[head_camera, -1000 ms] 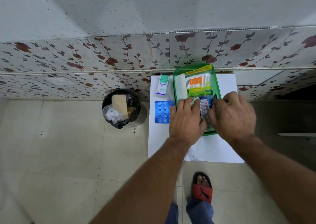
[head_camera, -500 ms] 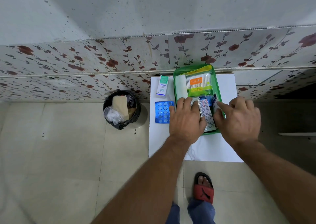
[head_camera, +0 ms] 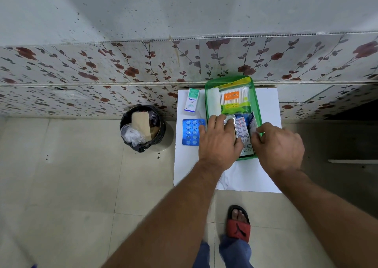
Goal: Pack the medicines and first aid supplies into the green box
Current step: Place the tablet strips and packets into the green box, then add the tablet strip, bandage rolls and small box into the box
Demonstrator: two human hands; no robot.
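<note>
Since half a second ago the right hand [head_camera: 279,146] has drawn in toward the near right rim of the green box [head_camera: 257,112], its fingertips now curled at the edge of a white packet there; whether that grip pinches the packet or only touches it cannot be told. The left hand [head_camera: 219,143] has barely shifted: it lies flat, fingers spread wide, pressing on a silver foil strip [head_camera: 230,120] in the near half of the box, with nothing closed in its grip.

Between the two hands lies a printed sachet [head_camera: 243,133] with small red and dark lettering too fine to read. Beyond the hands, at the far end of the box, a pack of cotton swabs [head_camera: 235,99] reads "TULIPS" on an orange patch and "PAPER STICK" below it; a white bandage roll [head_camera: 213,103] lies along its left side.

Just left of the left hand, outside the box on the white desk [head_camera: 270,104], is a blue blister pack [head_camera: 192,132] of round tablets, its near corner touched by the little finger. Beyond it lies a small white and green carton [head_camera: 192,101] marked "Optibex".

Well left of the desk, on the tiled floor, stands a black-lined waste bin [head_camera: 143,128] with cardboard and plastic inside. A foot in a red sandal [head_camera: 239,225] shows below the arms.
</note>
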